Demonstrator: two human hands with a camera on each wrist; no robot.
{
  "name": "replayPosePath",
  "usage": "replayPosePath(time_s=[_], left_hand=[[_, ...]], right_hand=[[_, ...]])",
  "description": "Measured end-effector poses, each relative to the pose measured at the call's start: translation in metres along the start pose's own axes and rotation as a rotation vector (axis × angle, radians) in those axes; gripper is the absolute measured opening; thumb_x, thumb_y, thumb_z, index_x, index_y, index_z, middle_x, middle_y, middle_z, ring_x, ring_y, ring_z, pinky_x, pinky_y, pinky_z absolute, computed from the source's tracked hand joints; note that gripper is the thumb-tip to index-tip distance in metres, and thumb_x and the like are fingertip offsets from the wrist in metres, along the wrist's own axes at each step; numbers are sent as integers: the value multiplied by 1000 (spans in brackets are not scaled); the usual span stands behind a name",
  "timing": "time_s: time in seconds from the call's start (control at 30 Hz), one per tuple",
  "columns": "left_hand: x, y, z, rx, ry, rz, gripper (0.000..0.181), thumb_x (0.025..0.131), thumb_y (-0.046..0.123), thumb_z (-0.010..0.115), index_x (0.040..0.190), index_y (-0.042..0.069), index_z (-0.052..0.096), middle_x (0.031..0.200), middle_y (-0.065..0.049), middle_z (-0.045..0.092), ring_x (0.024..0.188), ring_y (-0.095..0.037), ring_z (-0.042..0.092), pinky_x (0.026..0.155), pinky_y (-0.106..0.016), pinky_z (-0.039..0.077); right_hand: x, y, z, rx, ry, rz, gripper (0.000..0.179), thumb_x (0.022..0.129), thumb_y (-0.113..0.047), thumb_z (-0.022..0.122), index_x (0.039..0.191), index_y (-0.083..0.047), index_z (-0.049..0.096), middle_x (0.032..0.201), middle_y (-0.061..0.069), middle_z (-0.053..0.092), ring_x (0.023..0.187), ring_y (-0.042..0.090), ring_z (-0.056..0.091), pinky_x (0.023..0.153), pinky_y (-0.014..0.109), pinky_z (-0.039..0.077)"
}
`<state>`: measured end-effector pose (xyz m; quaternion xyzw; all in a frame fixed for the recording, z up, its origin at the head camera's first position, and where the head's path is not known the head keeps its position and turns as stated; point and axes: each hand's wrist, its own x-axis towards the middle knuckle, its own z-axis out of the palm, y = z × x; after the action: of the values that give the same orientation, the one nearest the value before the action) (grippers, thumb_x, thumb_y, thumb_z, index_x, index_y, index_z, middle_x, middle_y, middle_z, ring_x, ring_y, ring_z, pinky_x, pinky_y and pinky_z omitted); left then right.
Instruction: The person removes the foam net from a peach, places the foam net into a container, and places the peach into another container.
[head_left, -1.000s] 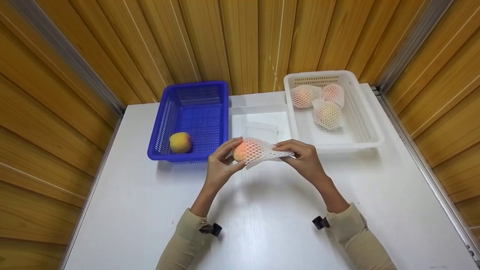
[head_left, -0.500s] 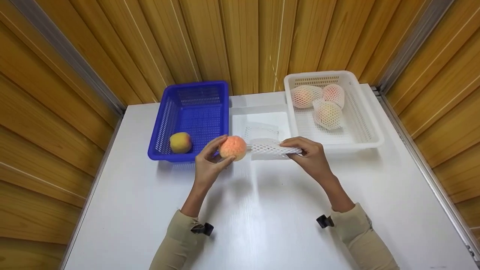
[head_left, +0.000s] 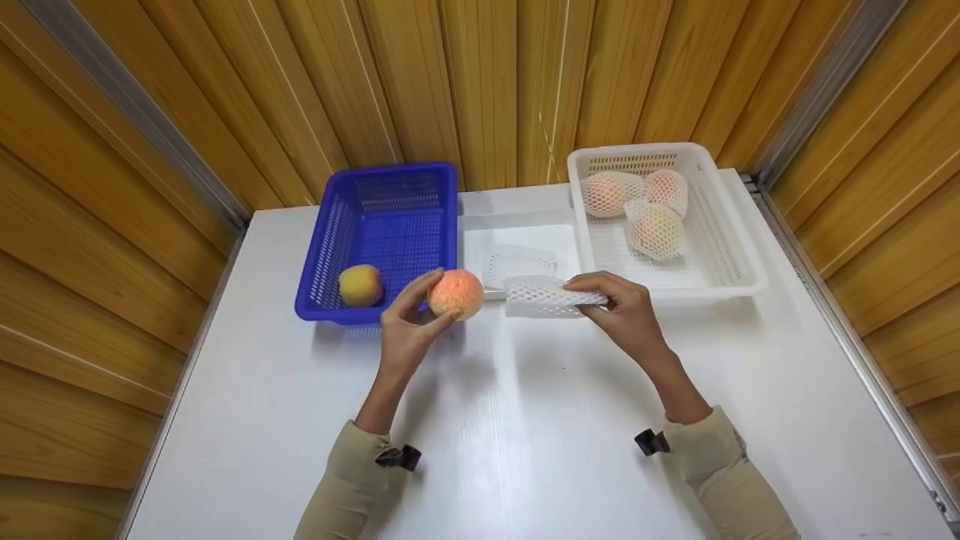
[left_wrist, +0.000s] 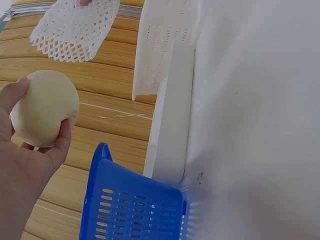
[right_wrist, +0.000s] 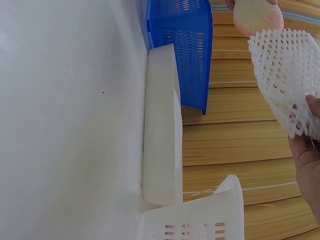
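Observation:
My left hand [head_left: 405,330] grips a pinkish-orange peach [head_left: 459,292] between thumb and fingers, above the table near the blue basket's front right corner. In the left wrist view the peach [left_wrist: 46,107] shows its pale cream side. A white foam fruit net [head_left: 544,295] is pinched at one end by my right hand [head_left: 626,311]. The net lies flattish, its free end pointing at the peach with a small gap between them. From the right wrist, the net's honeycomb mesh [right_wrist: 285,75] is plain, and its edge overlaps the peach [right_wrist: 257,17] in that view.
A blue basket [head_left: 304,296] at the left holds one yellow-red peach [head_left: 361,285]. At the right, a white basket [head_left: 750,289] holds several netted peaches [head_left: 656,229]. Between them sits a low white tray [head_left: 517,219] with foam netting [head_left: 523,262] inside. Wooden panels [head_left: 480,90] stand behind the white table [head_left: 540,450].
The peach has come out of the foam net. My left hand moved left with it, while my right hand shifted slightly right, keeping the net, which now lies flatter.

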<state>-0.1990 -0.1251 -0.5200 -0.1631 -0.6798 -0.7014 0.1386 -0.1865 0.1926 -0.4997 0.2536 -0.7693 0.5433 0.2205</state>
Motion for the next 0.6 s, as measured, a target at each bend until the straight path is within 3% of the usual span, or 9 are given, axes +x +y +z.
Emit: replayPosePath(time_s=[0.3, 0.6], left_hand=[[1, 2, -11, 15, 11, 12, 57, 78, -9, 82, 132, -4, 64, 138, -19, 58, 132, -33, 56, 104, -37, 52], [3, 3, -19, 32, 40, 23, 56, 79, -8, 82, 132, -3, 63, 137, -17, 60, 131, -30, 57, 105, -38, 52]], right_hand=[[3, -5, -1, -8, -16, -21, 31, 80, 21, 72, 102, 0, 76, 104, 17, 74, 103, 9, 68, 80, 13, 56], [8, -9, -1, -9, 3, -13, 30, 80, 22, 72, 100, 1, 76, 103, 17, 73, 99, 5, 67, 67, 11, 53]])
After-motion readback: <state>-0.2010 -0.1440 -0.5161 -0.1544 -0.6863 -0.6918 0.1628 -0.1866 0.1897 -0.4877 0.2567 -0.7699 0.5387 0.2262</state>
